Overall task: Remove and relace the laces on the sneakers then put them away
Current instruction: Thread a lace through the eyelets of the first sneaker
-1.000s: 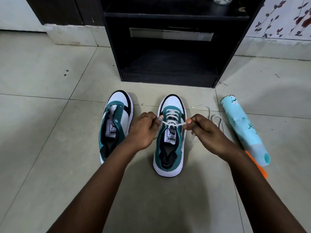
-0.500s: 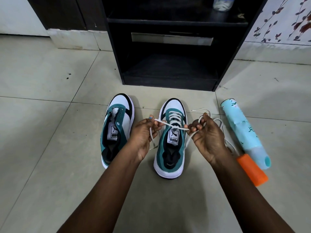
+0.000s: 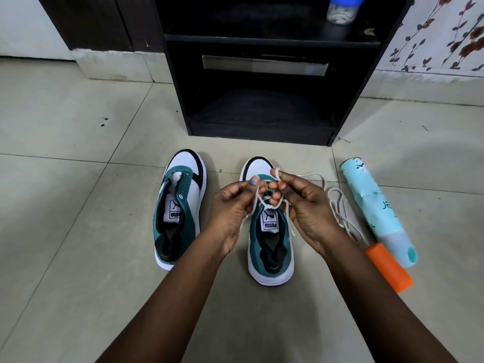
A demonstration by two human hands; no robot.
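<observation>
- The left hand (image 3: 231,205) and right hand (image 3: 305,205) meet above the right sneaker (image 3: 269,239), each pinching a strand of its white lace (image 3: 258,201), which loops between them.
- The left sneaker (image 3: 179,205) stands beside it on the tiled floor (image 3: 78,231), unlaced.
- A spare lace (image 3: 337,205) lies by the spray can (image 3: 377,210).

puma, upside down from here, sits under a leaping cat logo on the white tongue label of the right sneaker (image 3: 270,224), the near one between the wrists. same word and cat on the tongue label of the left sneaker (image 3: 176,210), also upside down. on the far right, the pale blue spray can (image 3: 377,213) lying on the floor shows letters that start "je", the rest curving out of sight. nothing else reads.
</observation>
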